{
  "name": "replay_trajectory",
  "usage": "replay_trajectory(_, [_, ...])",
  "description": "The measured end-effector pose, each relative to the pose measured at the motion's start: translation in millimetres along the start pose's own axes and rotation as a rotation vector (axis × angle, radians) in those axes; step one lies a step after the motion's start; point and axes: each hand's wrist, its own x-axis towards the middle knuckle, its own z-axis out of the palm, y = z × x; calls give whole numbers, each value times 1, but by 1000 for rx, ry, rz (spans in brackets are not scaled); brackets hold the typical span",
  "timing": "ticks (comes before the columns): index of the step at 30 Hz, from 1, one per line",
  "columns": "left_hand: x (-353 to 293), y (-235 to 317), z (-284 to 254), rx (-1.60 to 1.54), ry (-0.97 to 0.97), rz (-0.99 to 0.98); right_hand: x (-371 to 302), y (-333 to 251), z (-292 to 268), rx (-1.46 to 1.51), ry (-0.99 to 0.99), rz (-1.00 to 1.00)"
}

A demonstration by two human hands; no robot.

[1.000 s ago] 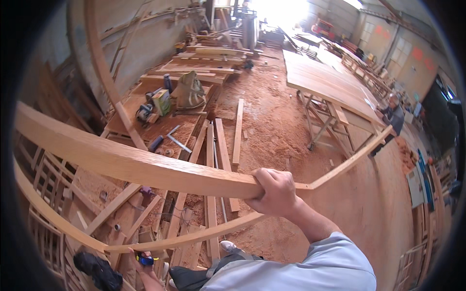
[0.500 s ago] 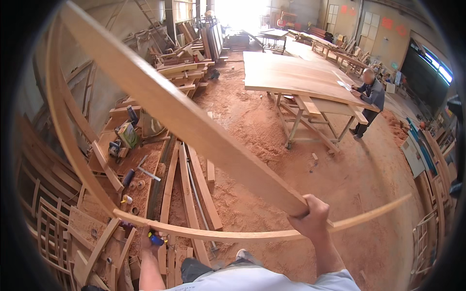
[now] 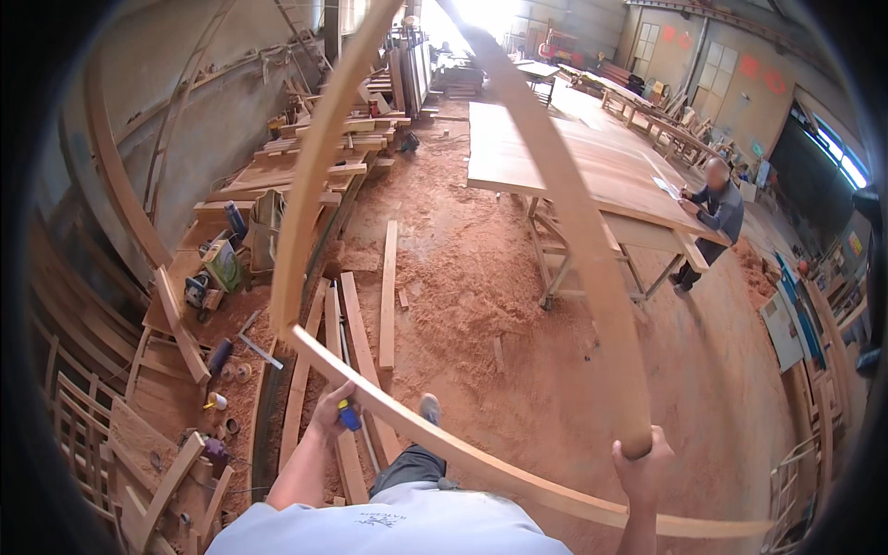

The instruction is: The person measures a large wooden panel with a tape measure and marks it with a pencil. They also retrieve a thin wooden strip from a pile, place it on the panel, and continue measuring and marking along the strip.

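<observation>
I carry a large frame of curved wooden pieces. Its narrow curved strip (image 3: 435, 435) runs across in front of me and meets an upright curved piece (image 3: 305, 213) at a corner on the left. A wide board (image 3: 578, 222) slants from the top down to my right hand (image 3: 645, 460), whose fingers are wrapped round its lower end. My left hand (image 3: 331, 409) is closed at the strip near that corner. In the same hand is a small blue and yellow tool, seemingly a tape measure (image 3: 349, 414).
A large wooden panel (image 3: 564, 153) lies on trestles ahead, with a person (image 3: 717, 208) leaning at its right end. Long planks (image 3: 388, 296) lie on the sawdust-covered floor. Stacked timber (image 3: 305, 157), a metal square (image 3: 259, 340) and a green can (image 3: 222, 265) are on the left.
The frame has swung to the right, its far tip now at the top middle. Both hands have moved right, the left one also farther forward. One foot shows farther ahead.
</observation>
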Motion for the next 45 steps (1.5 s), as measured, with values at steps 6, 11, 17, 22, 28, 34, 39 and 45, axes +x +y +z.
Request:
replay_trajectory(6, [182,47,70,153,-29,131,119,9,96,-30,-10,51])
replay_trajectory(11, [318,130,126,163,-107,216,237,-23,180,-151,-150,268])
replay_trajectory(17, [471,200,189,294,-156,138,312,43,306,299,-169,450])
replay_trajectory(22, [607,229,249,344,-214,103,403,62,387,368,-170,575])
replay_trajectory(28, [738,223,302,374,-292,-19,490,82,484,288,-203,621])
replay_trajectory(34, [856,238,322,555,-496,-110,578,52,561,277,-157,679])
replay_trajectory(39, [1000,256,310,577,-583,-185,632,6,644,321,-77,767])
replay_trajectory(45, [1133,348,331,622,-606,-294,693,-64,737,347,-28,896])
